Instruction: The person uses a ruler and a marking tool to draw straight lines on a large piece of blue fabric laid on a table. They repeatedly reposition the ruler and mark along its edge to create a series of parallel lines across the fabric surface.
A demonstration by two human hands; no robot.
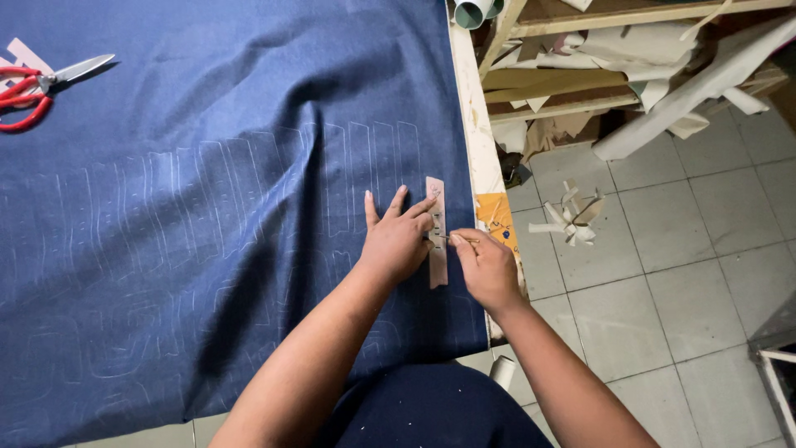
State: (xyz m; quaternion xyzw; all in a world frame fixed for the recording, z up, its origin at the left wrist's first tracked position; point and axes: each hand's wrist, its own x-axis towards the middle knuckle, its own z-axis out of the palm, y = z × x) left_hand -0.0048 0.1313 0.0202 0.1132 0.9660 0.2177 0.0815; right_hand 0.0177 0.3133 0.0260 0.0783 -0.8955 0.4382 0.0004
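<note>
Even, fairly dim indoor light falls from above, leaving soft shadows in the folds of the blue cloth (207, 207) at centre. The middle of the frame is sharp. Wide-angle distortion bends the edges, and the lower right corner darkens.

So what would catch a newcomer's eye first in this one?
The large dark blue cloth covering the table, chalked with rows of outlines. Near its right edge, the left hand pins a narrow brown card template while the right hand marks beside it. Red-handled scissors lie far left.
</note>
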